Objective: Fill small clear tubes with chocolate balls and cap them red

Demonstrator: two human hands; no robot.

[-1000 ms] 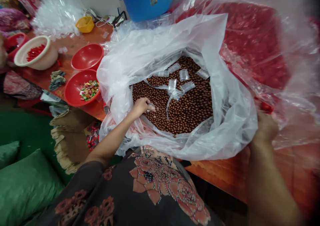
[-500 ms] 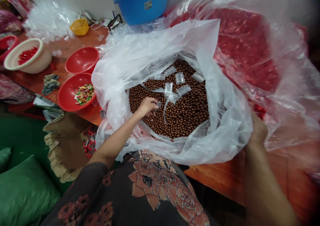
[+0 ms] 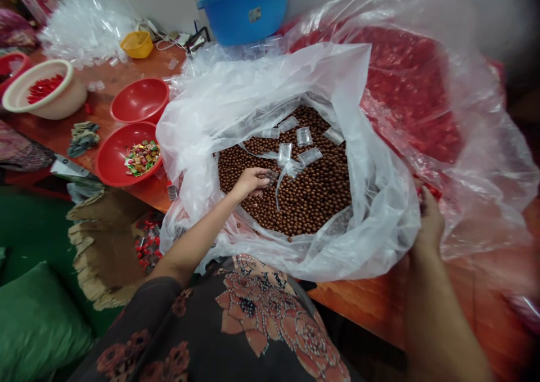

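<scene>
A white plastic bag [image 3: 379,202], its mouth spread wide, holds a mass of small round brown balls [image 3: 304,202]. Over the balls at the left, my left hand [image 3: 252,181] is closed on a small clear plastic container [image 3: 271,175]. Several similar clear containers [image 3: 304,136] lie on the balls, beside a whitish strip [image 3: 277,193]. My right hand [image 3: 430,227] is at the right outer side of the bag, by some red pieces [image 3: 434,192]. Its fingers are partly hidden and blurred, so their grip is unclear.
Left on the table stand a red bowl of wrapped candies [image 3: 112,157], another red bowl [image 3: 141,98] and a cream basin [image 3: 63,103] with red pieces. A blue tub [image 3: 248,19] is behind, a large clear bag of red pieces [image 3: 413,89] at right. A cardboard box [image 3: 101,247] sits low left.
My right hand has shifted slightly up beside the red pieces, and more of its fingers show. My left hand keeps the clear container, a little higher over the balls.
</scene>
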